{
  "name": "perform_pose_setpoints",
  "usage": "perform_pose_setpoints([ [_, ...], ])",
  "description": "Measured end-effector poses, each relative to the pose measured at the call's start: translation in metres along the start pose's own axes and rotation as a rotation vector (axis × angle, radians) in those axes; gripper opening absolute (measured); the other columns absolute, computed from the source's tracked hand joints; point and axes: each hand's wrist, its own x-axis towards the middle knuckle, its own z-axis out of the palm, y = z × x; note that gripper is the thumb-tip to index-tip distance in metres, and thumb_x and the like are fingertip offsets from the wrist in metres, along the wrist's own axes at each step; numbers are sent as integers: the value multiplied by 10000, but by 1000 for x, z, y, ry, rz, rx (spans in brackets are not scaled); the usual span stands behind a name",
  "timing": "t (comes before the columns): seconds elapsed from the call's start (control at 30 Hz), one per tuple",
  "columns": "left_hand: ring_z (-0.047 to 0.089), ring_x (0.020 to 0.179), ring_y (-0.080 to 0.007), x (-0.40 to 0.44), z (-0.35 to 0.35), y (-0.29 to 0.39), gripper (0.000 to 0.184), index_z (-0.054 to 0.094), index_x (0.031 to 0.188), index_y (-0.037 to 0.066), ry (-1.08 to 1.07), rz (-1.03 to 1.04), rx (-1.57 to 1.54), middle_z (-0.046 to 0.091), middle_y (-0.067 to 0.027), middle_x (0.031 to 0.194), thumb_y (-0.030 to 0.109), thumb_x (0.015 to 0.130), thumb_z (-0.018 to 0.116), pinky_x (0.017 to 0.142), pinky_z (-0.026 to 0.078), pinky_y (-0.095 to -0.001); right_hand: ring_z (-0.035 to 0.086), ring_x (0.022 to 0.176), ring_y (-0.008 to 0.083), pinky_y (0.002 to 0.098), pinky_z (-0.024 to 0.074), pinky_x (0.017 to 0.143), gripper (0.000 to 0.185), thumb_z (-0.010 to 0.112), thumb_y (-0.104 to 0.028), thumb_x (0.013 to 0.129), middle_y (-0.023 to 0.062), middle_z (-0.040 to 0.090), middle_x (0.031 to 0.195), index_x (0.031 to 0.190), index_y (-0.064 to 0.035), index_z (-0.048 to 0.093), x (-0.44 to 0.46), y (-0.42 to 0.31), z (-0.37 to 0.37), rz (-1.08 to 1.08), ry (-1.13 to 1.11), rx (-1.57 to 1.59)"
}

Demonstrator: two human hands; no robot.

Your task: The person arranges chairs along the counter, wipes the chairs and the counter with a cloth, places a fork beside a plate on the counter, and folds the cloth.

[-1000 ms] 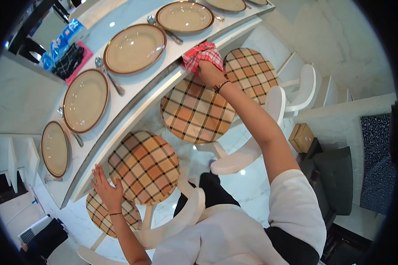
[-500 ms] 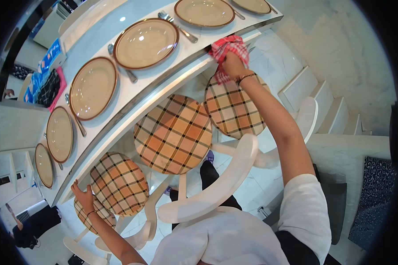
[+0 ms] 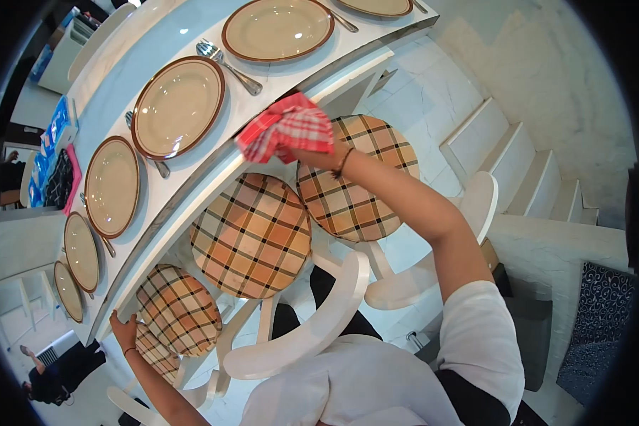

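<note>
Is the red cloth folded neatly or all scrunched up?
Scrunched up: the red checked cloth bunches in uneven creases at the right hand.

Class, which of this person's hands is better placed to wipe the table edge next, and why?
Probably the right hand: it holds the red checked cloth at the table edge. The left hand holds no cloth.

Head view — forward (steeply down)

White short-sleeved top [image 3: 362, 373] across the lower centre of the frame, loose right sleeve [image 3: 479, 330] at lower right, black cloth panel [image 3: 474, 397] beside it, dark knotted right-wrist bracelet [image 3: 342, 163], thin dark left-wrist band [image 3: 128, 349], black legwear [image 3: 322, 286] showing near the centre.
</note>
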Motion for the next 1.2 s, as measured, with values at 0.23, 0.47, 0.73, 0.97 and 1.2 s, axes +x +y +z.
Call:
perform_pose_setpoints([
  [0.23, 398, 1325, -372, 1, 2, -5, 786, 428, 1372, -49, -48, -86, -93, 428, -239, 1409, 289, 743, 755, 1098, 324, -407, 626, 943, 349, 395, 484, 829, 261, 464, -120, 899, 255, 618, 1014, 1108, 14, 547, -53, 89, -71, 715, -224, 131],
  [0.47, 381, 1344, -367, 11, 6, -6, 862, 396, 1399, -56, -91, -162, -89, 398, -250, 1437, 325, 722, 769, 1112, 308, -406, 618, 938, 416, 441, 472, 836, 242, 449, -117, 909, 309, 603, 965, 1065, 32, 559, -75, 162, -120, 822, -113, -202],
  [0.73, 381, 1338, -388, 15, 1, 2, 865, 411, 1380, -63, -118, -214, -6, 403, -260, 1430, 346, 704, 763, 1102, 324, -423, 599, 926, 404, 463, 481, 847, 322, 517, 44, 759, 246, 621, 993, 1047, -3, 654, -98, 228, -173, 744, 547, -600],
  [0.97, 361, 1355, -377, 12, 4, 4, 878, 404, 1390, -52, -98, -215, -44, 399, -252, 1436, 342, 694, 767, 1109, 319, -423, 557, 1027, 362, 417, 475, 878, 351, 516, 63, 774, 181, 588, 1096, 1080, -42, 652, -93, 188, -121, 454, 466, -492],
  [1.2, 408, 1316, -387, 15, 9, -4, 877, 421, 1349, -93, -77, -145, -17, 442, -283, 1385, 337, 677, 785, 1102, 333, -427, 570, 1042, 391, 430, 445, 947, 313, 463, 78, 777, 221, 617, 1069, 1021, 15, 648, -68, 188, -145, 538, 460, -534],
])
